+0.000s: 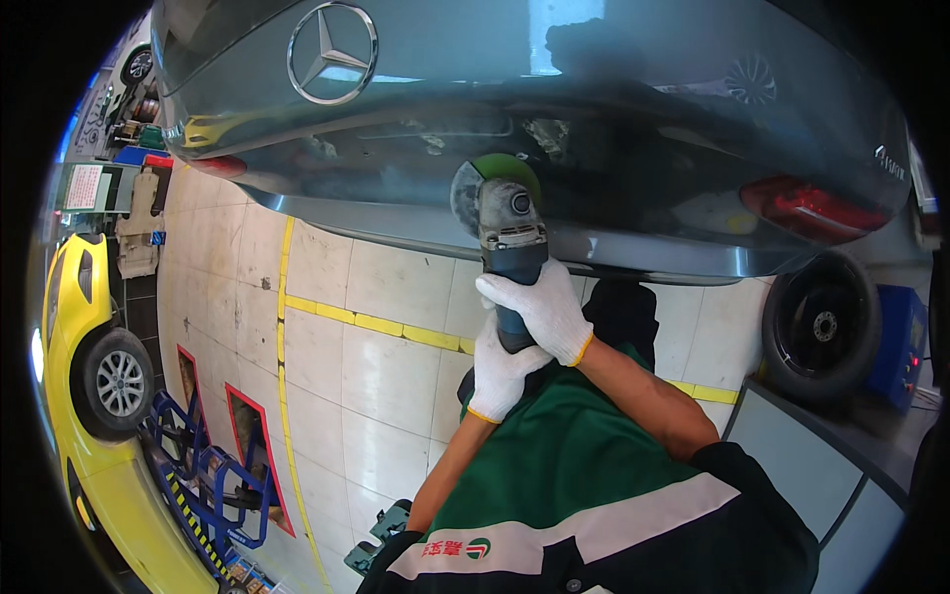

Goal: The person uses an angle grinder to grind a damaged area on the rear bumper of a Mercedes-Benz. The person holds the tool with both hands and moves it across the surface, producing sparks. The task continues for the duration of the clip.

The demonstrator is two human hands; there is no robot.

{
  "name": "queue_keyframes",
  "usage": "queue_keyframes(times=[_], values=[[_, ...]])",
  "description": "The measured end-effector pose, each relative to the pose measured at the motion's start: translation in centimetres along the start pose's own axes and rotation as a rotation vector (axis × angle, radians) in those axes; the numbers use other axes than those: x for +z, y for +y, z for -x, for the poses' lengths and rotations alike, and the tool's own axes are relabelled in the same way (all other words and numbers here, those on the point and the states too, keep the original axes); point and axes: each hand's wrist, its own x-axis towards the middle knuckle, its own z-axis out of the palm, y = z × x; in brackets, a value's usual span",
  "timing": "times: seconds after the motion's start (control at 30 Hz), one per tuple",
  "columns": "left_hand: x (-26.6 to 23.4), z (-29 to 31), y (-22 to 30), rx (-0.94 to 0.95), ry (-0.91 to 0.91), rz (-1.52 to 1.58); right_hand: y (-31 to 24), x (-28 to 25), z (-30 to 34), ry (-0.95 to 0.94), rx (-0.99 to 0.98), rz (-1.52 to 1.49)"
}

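Both my hands wear white knit gloves with yellow cuffs and are closed around an angle grinder (510, 238). My right hand (542, 309) wraps the body just behind the grey metal head. Lower down, my left hand (498, 373) grips the rear end of the dark blue handle. A green disc (517, 170) and a pale guard show at the grinder's head, against or very close to the dark grey car rear (653, 139); I cannot tell whether they touch. Scuffed, whitish patches (547, 137) mark the panel near the disc.
A round chrome emblem (332, 52) and a red tail light (816, 208) are on the car. At right, a wheel (821, 325) stands on a grey cabinet (792, 450) beside a blue machine (899, 342). A yellow car (84, 337) and blue lift frame (233, 485) are at left.
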Motion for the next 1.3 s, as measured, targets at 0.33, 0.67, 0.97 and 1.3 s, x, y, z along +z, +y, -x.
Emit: queue_keyframes(times=[0.33, 0.67, 0.97, 1.3], values=[[-0.1, -0.6, 0.1, -0.01, -0.004, 0.026, -0.2, 0.0, -0.6, -0.003, 0.0, 0.021], [0.1, -0.5, -0.3, 0.016, -0.012, -0.016, -0.3, -0.1, -0.3, 0.015, 0.039, 0.005], [0.6, -0.5, 0.0, 0.028, 0.002, 0.0, -0.4, -0.4, -0.3, 0.025, 0.038, 0.006], [1.0, -0.6, -0.7, 0.035, -0.012, -0.037, 0.1, -1.0, -0.3, 0.021, 0.035, 0.015]])
